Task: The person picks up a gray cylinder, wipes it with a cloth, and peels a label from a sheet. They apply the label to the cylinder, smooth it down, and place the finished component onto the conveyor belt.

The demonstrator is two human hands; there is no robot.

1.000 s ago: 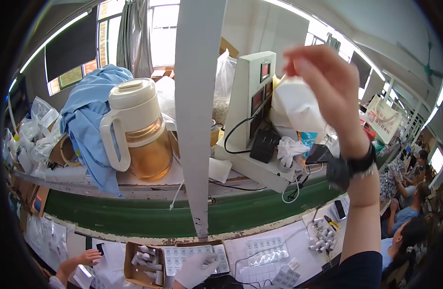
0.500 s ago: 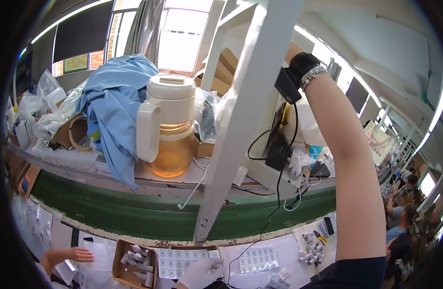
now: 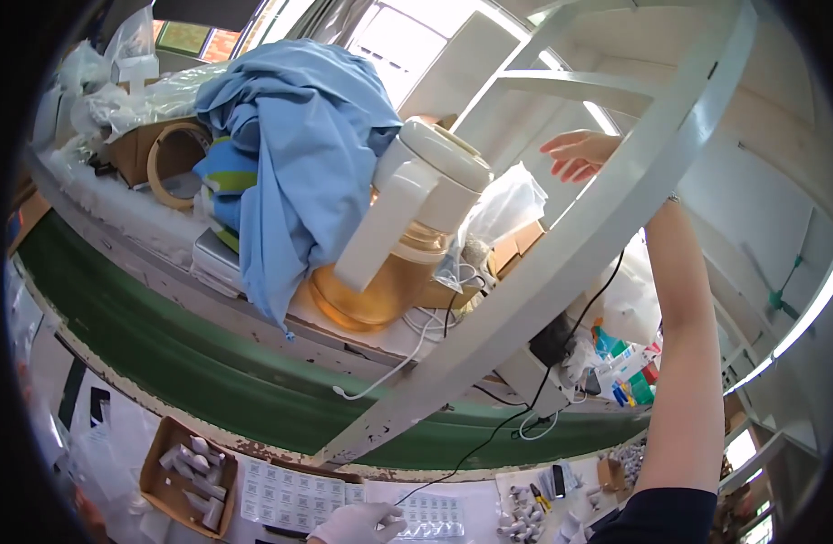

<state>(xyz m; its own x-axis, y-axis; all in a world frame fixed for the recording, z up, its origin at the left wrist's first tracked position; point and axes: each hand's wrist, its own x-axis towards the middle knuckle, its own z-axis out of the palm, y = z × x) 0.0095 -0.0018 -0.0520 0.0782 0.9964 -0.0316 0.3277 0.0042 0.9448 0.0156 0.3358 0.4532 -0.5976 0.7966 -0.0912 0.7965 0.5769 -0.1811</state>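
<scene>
White-gloved on L hand [image 3: 360, 524], near side, by label sheet [image 3: 290, 497]; can't tell if pinching. W/ R hand [image 3: 581, 154] on far side of post [image 3: 525, 308], nr clear bag [image 3: 514, 201], fingers loosely spread; could bang post or snag black cord [image 3: 607, 285] if yanked back.

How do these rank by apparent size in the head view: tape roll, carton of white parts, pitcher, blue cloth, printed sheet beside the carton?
1. Blue cloth
2. Pitcher
3. Carton and printed sheet: too alike to rank
4. Tape roll
</scene>
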